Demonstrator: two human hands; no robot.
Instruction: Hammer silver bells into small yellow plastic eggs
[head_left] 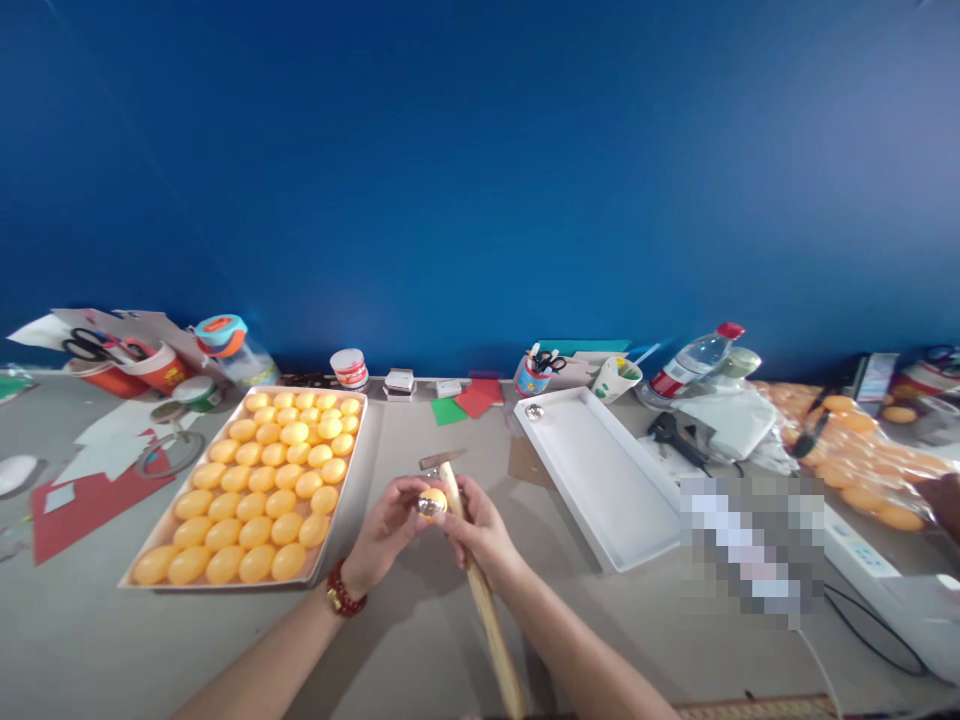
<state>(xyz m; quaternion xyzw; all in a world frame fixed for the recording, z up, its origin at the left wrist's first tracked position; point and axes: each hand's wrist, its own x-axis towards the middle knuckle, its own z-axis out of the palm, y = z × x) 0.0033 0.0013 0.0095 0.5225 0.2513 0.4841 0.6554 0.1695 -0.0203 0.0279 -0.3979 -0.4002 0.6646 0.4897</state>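
Observation:
My left hand (388,532) pinches an orange plastic ball (433,494) with a shiny silver metal piece (430,507) against its near side. My right hand (481,532) is curled around the wooden handle of a hammer (489,625), and its thumb reaches over to the silver piece. The hammer's dark head (441,459) points away, just beyond the fingers, and its handle slopes toward me. To the left, a shallow box (339,512) holds rows of similar orange balls. On the right stands a white tray (600,480) with one silver piece (534,412) in its far left corner.
Along the blue wall are a lidded bottle (236,350), a white-and-red tub (349,369), a pen cup (531,376) and a red-capped bottle (697,365). A black glue gun (675,437) lies beyond the tray. Bagged orange balls (862,465) and another person's hand (943,500) are at far right.

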